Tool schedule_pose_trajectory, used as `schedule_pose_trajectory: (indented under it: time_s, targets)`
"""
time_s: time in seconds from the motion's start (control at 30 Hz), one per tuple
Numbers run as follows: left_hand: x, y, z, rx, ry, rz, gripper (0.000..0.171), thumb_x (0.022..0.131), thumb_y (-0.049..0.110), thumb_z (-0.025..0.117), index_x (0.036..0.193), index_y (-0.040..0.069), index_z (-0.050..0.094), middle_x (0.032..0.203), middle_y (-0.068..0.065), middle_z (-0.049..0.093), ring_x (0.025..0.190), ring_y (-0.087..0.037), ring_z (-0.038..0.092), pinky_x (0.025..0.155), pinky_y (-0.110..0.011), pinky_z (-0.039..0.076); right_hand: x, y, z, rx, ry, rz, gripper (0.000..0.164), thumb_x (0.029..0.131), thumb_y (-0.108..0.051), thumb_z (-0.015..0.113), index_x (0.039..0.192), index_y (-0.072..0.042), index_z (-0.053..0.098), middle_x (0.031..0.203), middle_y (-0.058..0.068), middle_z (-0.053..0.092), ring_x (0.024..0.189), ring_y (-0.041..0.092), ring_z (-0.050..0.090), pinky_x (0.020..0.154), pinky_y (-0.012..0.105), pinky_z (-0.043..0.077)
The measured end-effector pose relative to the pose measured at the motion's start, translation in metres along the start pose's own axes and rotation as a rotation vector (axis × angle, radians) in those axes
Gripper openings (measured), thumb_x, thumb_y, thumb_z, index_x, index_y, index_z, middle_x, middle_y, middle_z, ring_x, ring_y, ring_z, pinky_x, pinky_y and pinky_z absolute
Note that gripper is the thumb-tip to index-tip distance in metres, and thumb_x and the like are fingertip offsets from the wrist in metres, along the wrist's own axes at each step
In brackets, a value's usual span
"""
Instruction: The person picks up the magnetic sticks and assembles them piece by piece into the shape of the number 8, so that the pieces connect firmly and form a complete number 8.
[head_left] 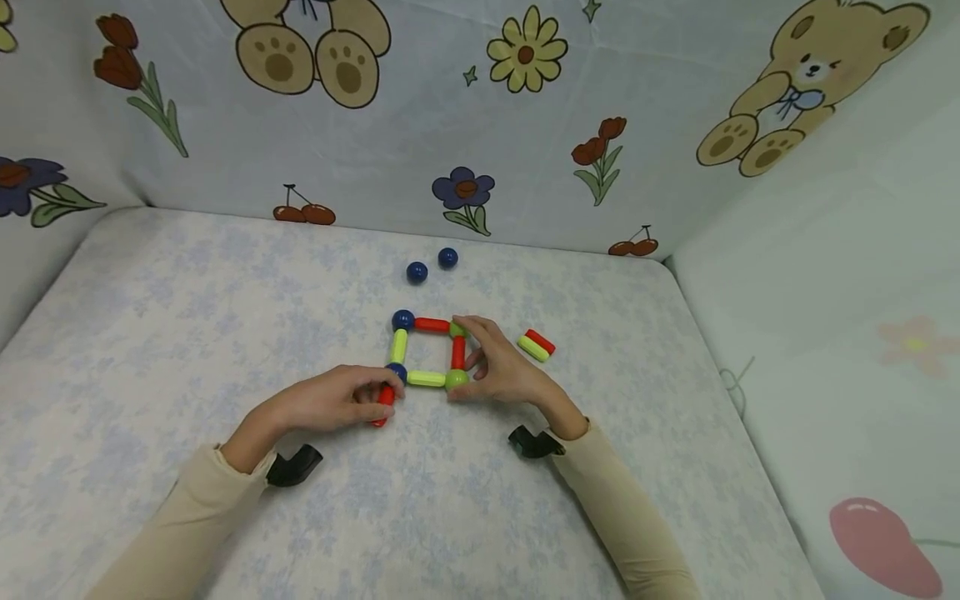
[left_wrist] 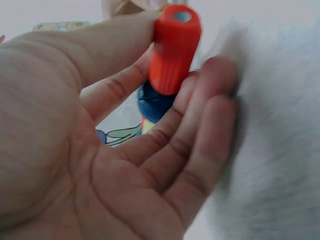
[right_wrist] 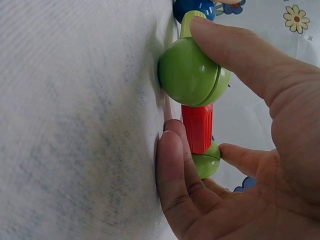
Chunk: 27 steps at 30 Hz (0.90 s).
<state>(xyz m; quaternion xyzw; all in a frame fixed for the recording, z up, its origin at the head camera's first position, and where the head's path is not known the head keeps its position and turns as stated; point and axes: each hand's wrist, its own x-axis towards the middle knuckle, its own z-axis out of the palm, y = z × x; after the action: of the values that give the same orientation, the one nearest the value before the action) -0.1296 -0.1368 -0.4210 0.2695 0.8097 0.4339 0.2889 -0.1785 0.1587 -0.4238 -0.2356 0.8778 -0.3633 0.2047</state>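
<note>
A four-sided frame of magnetic rods and balls lies on the table, with red rods [head_left: 432,324] on its far and right sides and yellow-green rods [head_left: 426,379] on its left and near sides. Its left corners are blue balls [head_left: 403,320], its right corners green balls [right_wrist: 190,72]. My left hand [head_left: 330,402] pinches another red magnetic rod [left_wrist: 175,50] against the near-left blue ball [left_wrist: 154,104]. My right hand [head_left: 510,367] grips the frame's right side, thumb on the near green ball and index finger at the far one.
Two loose blue balls [head_left: 417,272] lie beyond the frame. To its right, a loose red rod [head_left: 541,340] and a yellow-green rod [head_left: 533,348] lie side by side. A patterned cloth wall [head_left: 375,167] rises behind the table. Black wrist devices [head_left: 295,467] sit at both cuffs.
</note>
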Motion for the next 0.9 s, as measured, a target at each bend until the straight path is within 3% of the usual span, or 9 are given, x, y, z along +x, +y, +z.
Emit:
schedule_pose_trajectory:
  time_s: [0.23, 0.4, 0.9]
  targets:
    - [-0.004, -0.008, -0.001, -0.049, 0.008, 0.026, 0.032, 0.103, 0.019, 0.058, 0.134, 0.013, 0.060, 0.078, 0.001, 0.050, 0.068, -0.012, 0.046, 0.062, -0.024, 0.038, 0.003, -0.001, -0.004, 0.006, 0.001, -0.012, 0.109, 0.075, -0.028, 0.090, 0.160, -0.018, 0.023, 0.161, 0.011, 0.019, 0.099, 0.017, 0.064, 0.081, 0.031, 0.054]
    - [-0.003, -0.011, -0.001, -0.104, 0.009, 0.035, 0.031, 0.101, 0.022, 0.062, 0.129, 0.010, 0.061, 0.087, -0.002, 0.057, 0.072, -0.013, 0.052, 0.066, -0.025, 0.043, 0.003, -0.002, -0.005, 0.001, -0.004, -0.015, 0.109, 0.075, -0.030, 0.090, 0.160, -0.017, 0.023, 0.161, 0.012, 0.020, 0.098, 0.017, 0.064, 0.081, 0.031, 0.053]
    - [-0.005, -0.012, 0.006, -0.044, 0.033, 0.060, 0.028, 0.100, 0.024, 0.063, 0.125, 0.012, 0.062, 0.091, -0.001, 0.059, 0.077, -0.011, 0.055, 0.069, -0.024, 0.046, 0.003, -0.005, -0.005, -0.015, -0.042, 0.008, 0.108, 0.076, -0.032, 0.089, 0.160, -0.018, 0.022, 0.160, 0.008, 0.021, 0.096, 0.012, 0.064, 0.082, 0.029, 0.054]
